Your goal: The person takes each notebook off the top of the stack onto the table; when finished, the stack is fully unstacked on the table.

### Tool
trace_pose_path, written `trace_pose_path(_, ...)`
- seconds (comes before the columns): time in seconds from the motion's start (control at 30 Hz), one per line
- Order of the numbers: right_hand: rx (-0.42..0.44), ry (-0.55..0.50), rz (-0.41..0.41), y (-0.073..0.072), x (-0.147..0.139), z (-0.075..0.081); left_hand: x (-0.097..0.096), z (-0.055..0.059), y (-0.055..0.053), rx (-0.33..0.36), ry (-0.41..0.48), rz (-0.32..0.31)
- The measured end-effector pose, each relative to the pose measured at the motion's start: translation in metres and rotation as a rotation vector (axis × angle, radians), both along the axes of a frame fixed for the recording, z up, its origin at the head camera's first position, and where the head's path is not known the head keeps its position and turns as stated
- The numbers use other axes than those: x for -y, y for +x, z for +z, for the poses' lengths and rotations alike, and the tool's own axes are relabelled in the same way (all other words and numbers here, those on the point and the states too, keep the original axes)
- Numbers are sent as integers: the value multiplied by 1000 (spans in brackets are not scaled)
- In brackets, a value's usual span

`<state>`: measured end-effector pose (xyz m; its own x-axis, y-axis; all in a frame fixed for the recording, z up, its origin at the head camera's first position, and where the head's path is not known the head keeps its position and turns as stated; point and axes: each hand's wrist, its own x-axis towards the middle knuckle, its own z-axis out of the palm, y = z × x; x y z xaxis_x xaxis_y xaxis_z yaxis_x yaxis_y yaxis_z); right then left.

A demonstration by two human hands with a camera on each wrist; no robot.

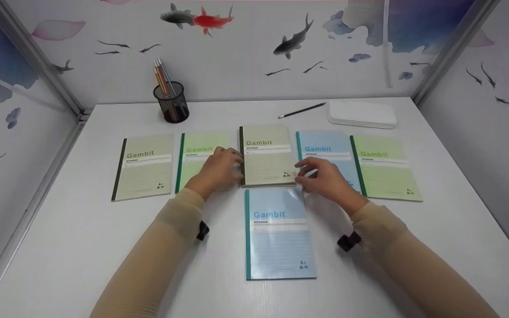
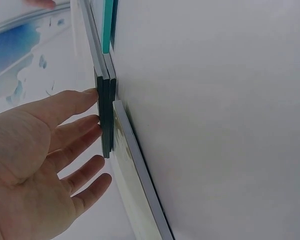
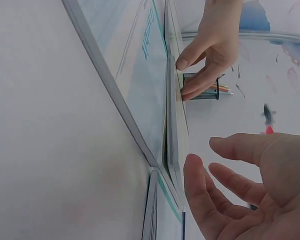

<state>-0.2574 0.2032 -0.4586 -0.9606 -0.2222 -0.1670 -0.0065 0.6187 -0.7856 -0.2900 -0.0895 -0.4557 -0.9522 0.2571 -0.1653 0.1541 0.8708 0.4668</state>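
Observation:
Two beige notebooks [image 1: 267, 163] are stacked in the middle of the row; their dark spines [image 2: 105, 112] show one over the other in the left wrist view. My left hand [image 1: 220, 170] rests its fingertips against the spine side, fingers extended. On the opposite side, my right hand [image 1: 325, 176] is loosely bent with nothing in it, its fingertips just off the right edge in the right wrist view. A blue notebook [image 1: 280, 240] lies in front of the stack. Under my left wrist is part of a green notebook [image 1: 201, 145]; another blue notebook [image 1: 320, 141] is partly covered by my right hand.
At the row's left end lies another beige notebook [image 1: 143, 172], at its right end a green notebook [image 1: 387, 172]. Behind stand a black mesh cup [image 1: 175, 108] of pencils, a loose pencil [image 1: 302, 110] and a white case [image 1: 362, 114]. Printed panels wall the table.

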Motion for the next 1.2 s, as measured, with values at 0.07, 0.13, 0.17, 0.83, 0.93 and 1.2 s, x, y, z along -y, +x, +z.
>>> trace_pose_path(0.07, -5, 21, -14, -9, 1, -1, 0, 0, 0, -3, -1, 1)
trace_pose_path(0.13, -1, 35, -27, -17, 3, -1, -1, 1, -1, -4, -2, 0)
trace_pose_path(0.17, 6, 33, -35, -22, 4, -1, -1, 1, -1, -2, -2, 2)
trace_pose_path(0.83, 70, 14, -108, -73, 20, -9, 0, 0, -2, 1, -6, -4)
trace_pose_path(0.93, 81, 27, -124, -75, 21, -8, 0, 0, -2, 6, 15, 2)
trace_pose_path(1.2, 108, 139, -131, -83, 25, -4, 1, 0, -1, 5, 25, -2)
